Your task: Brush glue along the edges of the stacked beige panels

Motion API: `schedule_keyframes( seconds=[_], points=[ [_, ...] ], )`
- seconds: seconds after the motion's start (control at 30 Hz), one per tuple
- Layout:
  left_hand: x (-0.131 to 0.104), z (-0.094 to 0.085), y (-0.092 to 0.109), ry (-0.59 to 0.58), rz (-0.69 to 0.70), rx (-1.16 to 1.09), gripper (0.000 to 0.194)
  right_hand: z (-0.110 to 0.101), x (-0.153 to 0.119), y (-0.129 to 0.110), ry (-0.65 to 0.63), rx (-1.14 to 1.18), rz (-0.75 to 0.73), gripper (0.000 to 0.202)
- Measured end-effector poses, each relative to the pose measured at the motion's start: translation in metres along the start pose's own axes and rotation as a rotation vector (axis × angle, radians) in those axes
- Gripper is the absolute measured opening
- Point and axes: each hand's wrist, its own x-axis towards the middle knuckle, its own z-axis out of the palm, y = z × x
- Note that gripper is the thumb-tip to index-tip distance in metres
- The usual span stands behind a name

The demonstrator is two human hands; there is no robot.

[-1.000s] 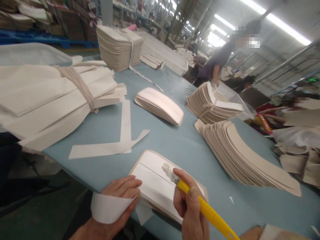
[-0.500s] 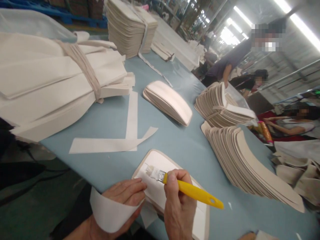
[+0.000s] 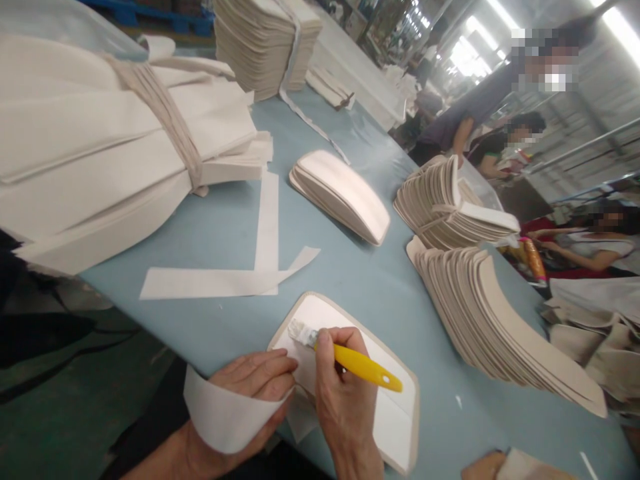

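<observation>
My right hand grips a yellow-handled brush, its bristles touching the white face of a beige-edged panel near the table's front edge. My left hand is closed on a white strip that curls below it, and its fingertips rest at the panel's left edge. Two more white strips lie across each other behind the panel, one sideways and one lengthwise. A short stack of curved panels sits farther back.
A large tied bundle of white pieces fills the left. Tall tied stack stands behind. Fanned panels and a tied stack are at the right. Part of something tan shows at the bottom edge. People are beyond the table.
My right hand and the brush have moved slightly left, uncovering more of the panel's right part. The left hand still has the strip. The camera view has shifted slightly.
</observation>
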Motion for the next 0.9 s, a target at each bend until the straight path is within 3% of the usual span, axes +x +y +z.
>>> schedule_keyframes(
  seconds=[0.2, 0.37, 0.47, 0.67, 0.9],
  points=[
    [0.007, -0.003, 0.002, 0.000, -0.021, 0.035, 0.018, -0.015, -0.002, 0.005, -0.087, -0.024, -0.005, 0.031],
    [0.014, -0.004, 0.003, 0.080, 0.021, 0.059, 0.017, -0.022, 0.004, -0.002, -0.125, -0.105, -0.250, 0.018],
    [0.013, -0.004, 0.002, 0.069, 0.023, 0.069, 0.018, -0.033, 0.009, -0.005, -0.201, -0.134, -0.335, 0.012],
    [0.010, -0.004, -0.004, 0.028, 0.057, 0.065, 0.014, -0.075, 0.011, 0.007, -0.274, -0.099, -0.362, 0.008],
    [0.005, 0.000, -0.009, -0.006, 0.017, 0.050, 0.012, -0.130, -0.006, 0.041, -0.223, -0.099, -0.322, 0.005]
  ],
)
